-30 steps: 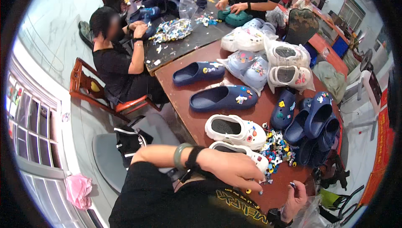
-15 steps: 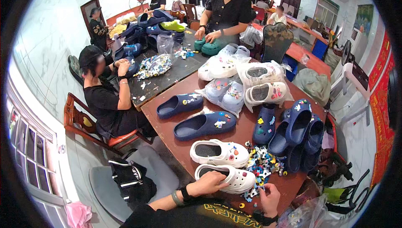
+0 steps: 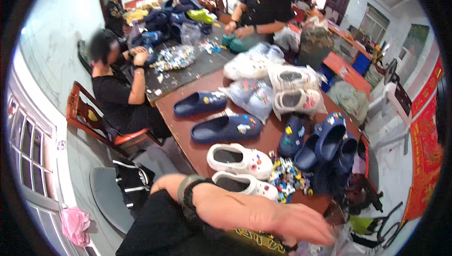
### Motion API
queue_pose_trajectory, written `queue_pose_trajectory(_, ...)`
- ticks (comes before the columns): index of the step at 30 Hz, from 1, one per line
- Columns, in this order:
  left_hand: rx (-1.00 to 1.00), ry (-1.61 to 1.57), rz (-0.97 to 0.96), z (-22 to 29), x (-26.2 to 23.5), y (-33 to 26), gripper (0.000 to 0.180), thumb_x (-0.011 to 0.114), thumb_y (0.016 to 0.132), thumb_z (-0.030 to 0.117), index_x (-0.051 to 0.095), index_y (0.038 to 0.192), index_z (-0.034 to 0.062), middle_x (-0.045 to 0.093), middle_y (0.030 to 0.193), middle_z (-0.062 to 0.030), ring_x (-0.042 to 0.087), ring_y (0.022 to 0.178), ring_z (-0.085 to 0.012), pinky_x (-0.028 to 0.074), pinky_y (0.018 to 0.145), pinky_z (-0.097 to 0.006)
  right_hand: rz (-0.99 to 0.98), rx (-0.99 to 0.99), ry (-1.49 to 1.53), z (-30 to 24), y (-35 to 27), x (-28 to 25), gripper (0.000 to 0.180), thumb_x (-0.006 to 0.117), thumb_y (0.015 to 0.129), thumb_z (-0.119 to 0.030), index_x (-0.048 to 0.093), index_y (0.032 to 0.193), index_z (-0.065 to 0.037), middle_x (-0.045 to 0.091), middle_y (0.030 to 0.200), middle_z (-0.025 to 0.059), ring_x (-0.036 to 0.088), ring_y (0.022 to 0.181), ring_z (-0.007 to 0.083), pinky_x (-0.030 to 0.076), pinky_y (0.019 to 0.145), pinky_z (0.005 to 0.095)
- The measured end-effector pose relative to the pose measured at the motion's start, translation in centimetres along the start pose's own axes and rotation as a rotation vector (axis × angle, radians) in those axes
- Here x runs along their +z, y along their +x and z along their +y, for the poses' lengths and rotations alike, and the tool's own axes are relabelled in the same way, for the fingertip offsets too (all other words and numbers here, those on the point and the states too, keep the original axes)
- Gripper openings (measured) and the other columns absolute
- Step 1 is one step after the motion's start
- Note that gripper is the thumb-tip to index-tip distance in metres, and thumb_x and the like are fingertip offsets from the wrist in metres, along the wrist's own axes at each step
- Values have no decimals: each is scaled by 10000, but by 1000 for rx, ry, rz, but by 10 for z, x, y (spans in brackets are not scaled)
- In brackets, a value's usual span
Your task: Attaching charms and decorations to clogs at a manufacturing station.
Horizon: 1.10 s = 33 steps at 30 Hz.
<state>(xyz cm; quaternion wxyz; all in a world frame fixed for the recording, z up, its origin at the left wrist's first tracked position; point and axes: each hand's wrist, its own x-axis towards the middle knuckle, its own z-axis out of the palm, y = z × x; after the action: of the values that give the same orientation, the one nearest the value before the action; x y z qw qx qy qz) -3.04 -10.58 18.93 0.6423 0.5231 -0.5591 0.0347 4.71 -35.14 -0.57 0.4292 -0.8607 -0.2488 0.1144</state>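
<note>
The left hand (image 3: 292, 220) reaches right across the near edge, blurred, fingers spread loosely, gripping nothing visible. The right hand is out of view. Just beyond the forearm lies a white clog (image 3: 245, 185) on the worktop (image 3: 179, 129). Half a second ago both hands worked at that clog.

Matt white foam clogs (image 3: 240, 159), lower centre; glossy brown wooden table (image 3: 181, 129); shiny plastic charms (image 3: 287, 180); crinkly clear plastic bags (image 3: 294, 79), upper centre.

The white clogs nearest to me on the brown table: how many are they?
2. One white clog lies near the table's edge, with coloured charms on its toe. The second white clog lies just below it, partly hidden behind the left hand. Other pale clogs lie farther away.
</note>
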Motion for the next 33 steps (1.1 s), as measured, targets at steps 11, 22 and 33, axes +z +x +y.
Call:
queue_pose_trajectory(11,-64,405,575,37,47,114,260,541,875,186,664,1027,14,669,980,-156,610,972,-308,467,884,-351,73,138,237,-24,-16,6,161,712,800,-30,641,941,0,654,855,65,608,748,120,488,680,266)
queue_pose_trajectory(22,-114,420,546,62,19,69,292,508,901,229,650,1007,-4,662,968,-171,603,987,-305,455,894,-363,27,37,149,-25,-13,3,186,702,813,-48,625,977,-6,634,860,102,619,738,151,496,633,269)
queue_pose_trajectory(33,-112,401,461,90,44,-15,339,476,928,271,635,987,-22,656,956,-186,595,1001,-302,444,905,-375,39,-58,8,-55,-15,2,193,681,839,-134,632,1010,-58,633,915,115,634,770,287,503,677,346)
